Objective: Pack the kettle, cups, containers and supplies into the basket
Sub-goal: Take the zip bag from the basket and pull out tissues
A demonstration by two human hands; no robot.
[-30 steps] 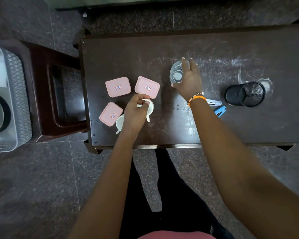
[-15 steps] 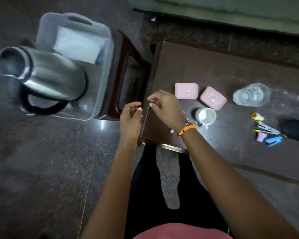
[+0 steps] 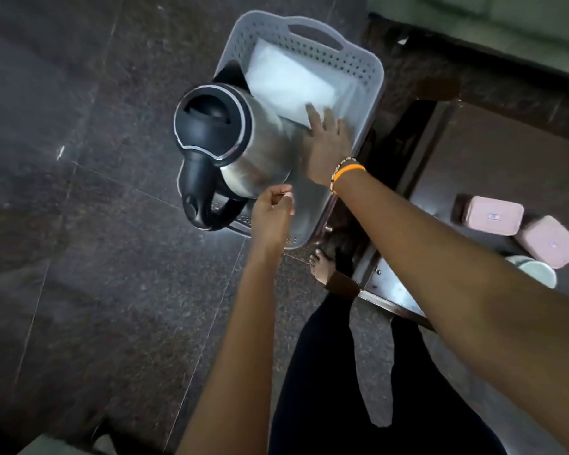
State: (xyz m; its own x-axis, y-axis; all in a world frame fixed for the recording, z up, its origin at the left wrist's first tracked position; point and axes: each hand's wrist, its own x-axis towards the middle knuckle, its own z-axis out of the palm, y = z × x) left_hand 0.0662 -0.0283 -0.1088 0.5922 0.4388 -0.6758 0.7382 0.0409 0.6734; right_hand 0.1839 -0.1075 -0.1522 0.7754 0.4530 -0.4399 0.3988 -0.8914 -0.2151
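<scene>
The grey perforated basket (image 3: pixel 372 60) stands on a dark stool beside the table. A steel kettle (image 3: pixel 253 149) with a black lid and handle stands in its near left part. A white packet (image 3: pixel 289 83) lies flat at the far end. My right hand (image 3: pixel 327 142) reaches into the basket palm down with fingers spread, touching the packet's near corner next to the kettle. My left hand (image 3: pixel 271 215) hovers at the basket's near rim by the kettle handle, fingers curled with nothing visible in them. Two pink lidded containers (image 3: pixel 493 216) (image 3: pixel 549 241) and a white cup (image 3: pixel 536 272) sit on the table at the right.
The dark wooden table (image 3: pixel 506 152) runs along the right, and the stool's frame (image 3: pixel 404 136) fills the gap between it and the basket. My bare foot (image 3: pixel 321 264) is on the stone floor next to the table's corner.
My view has swung left from the table to the basket. Both hands left the table's edge and moved over the basket, the right one reaching inside.
</scene>
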